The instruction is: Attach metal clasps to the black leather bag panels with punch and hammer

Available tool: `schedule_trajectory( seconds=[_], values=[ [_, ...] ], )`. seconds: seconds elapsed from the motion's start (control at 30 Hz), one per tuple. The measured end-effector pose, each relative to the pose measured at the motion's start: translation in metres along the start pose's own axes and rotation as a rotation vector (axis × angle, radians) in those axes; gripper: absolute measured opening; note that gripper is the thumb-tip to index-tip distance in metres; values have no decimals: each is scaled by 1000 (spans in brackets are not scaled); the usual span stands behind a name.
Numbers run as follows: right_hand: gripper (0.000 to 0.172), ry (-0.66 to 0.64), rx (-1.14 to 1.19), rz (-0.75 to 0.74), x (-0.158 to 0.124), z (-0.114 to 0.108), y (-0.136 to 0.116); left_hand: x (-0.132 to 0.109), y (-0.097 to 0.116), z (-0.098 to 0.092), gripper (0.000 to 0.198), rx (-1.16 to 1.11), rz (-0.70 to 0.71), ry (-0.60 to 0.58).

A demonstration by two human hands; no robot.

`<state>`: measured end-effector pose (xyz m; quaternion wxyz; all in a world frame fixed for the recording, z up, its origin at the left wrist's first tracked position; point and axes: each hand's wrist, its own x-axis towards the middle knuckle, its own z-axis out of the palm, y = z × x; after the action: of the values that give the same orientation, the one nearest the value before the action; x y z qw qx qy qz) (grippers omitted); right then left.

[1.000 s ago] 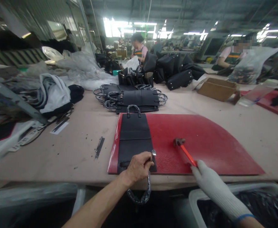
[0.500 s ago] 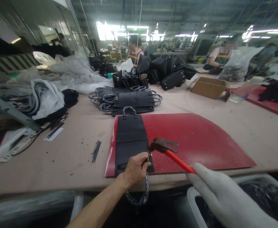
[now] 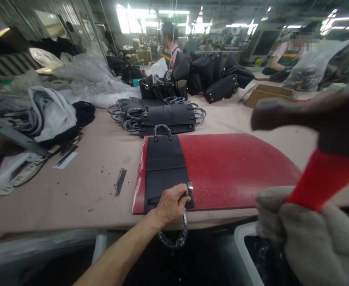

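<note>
A flat black leather bag panel (image 3: 166,167) lies along the left side of a red mat (image 3: 236,171). My bare left hand (image 3: 171,204) is closed on the panel's near end, pinching a small metal fitting (image 3: 190,186); the wrapped handle loop (image 3: 174,238) hangs over the table edge below it. My gloved right hand (image 3: 308,234) is raised close to the camera, fist shut on the red handle of a hammer (image 3: 323,131), whose dark head is high at the right.
A stack of similar black panels with handles (image 3: 165,117) lies beyond the mat. Finished black bags (image 3: 210,77) and a cardboard box (image 3: 269,93) stand farther back. A metal strip (image 3: 120,180) lies left of the mat. A white bin (image 3: 248,254) sits below the table. Other people work behind.
My right hand has lifted the hammer from the mat up high, close to the camera. My left hand has stayed on the panel's near end.
</note>
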<state>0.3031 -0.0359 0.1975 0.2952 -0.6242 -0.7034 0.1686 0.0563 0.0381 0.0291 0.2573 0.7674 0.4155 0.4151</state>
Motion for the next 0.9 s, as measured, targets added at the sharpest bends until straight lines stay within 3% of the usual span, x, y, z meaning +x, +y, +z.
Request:
schedule_trajectory(
  seconds=[0.17, 0.27, 0.4, 0.5, 0.6, 0.7, 0.8, 0.9],
  values=[
    [41, -256, -302, -40, 7, 5, 27, 1, 1, -1, 15, 5, -7, -27],
    [40, -220, -445, 19, 19, 13, 56, 1, 2, -1, 16, 6, 1, -19],
    [35, -146, -616, 138, 36, 42, 99, 1, 1, -2, 17, 11, 13, -8],
    [36, -59, -666, 57, 46, 72, 116, 1, 0, -2, 16, 15, 24, -15],
    [39, 3, -550, -143, 47, 103, 105, 1, 2, -2, 13, 5, 15, -13],
    [43, -85, -310, -322, 44, 133, 76, 2, 5, -3, 12, -23, -11, -17],
    [49, -170, -203, -404, 42, 156, 56, 1, 6, -2, 13, -29, -28, -27],
    [56, -186, -195, -407, 41, 167, 53, -3, 4, 0, 12, 14, 10, -15]
  ],
)
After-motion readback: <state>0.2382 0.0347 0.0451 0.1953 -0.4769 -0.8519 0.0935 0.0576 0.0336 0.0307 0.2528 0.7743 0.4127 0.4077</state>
